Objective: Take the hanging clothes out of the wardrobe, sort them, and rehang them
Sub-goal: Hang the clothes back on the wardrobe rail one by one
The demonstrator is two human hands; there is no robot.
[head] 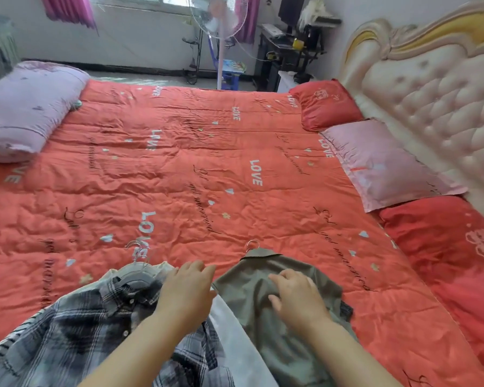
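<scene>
Farthest left, a folded lilac quilt (25, 107) lies on the corner of the orange-red quilted bedspread printed with "LOVE" (193, 163). Beyond the bed's far edge stands a white pedestal fan (221, 23), with a dark desk (285, 43) to its right. Along the right side, a red satin pillow (324, 104), a pink pillow (383, 163) and a second red pillow (453, 247) line the cream tufted headboard (436, 93).

At the near edge, a grey-and-black plaid shirt (81, 331) lies on a grey plastic hanger (134, 277), with thin wire hooks (137, 250) pointing up the bed. The left hand (185, 291) rests on this shirt's right edge, fingers straight and released, tips reaching the bedspread just past the collar. A strip of white cloth (235, 331) shows between the two forearms. To its right, an olive-green collared shirt (277, 344) lies flat, its metal hook (252, 244) above the collar. The right hand (296, 297) rests palm down on the olive shirt's chest, fingers loosely bent and relaxed on the cloth, grasping nothing.
</scene>
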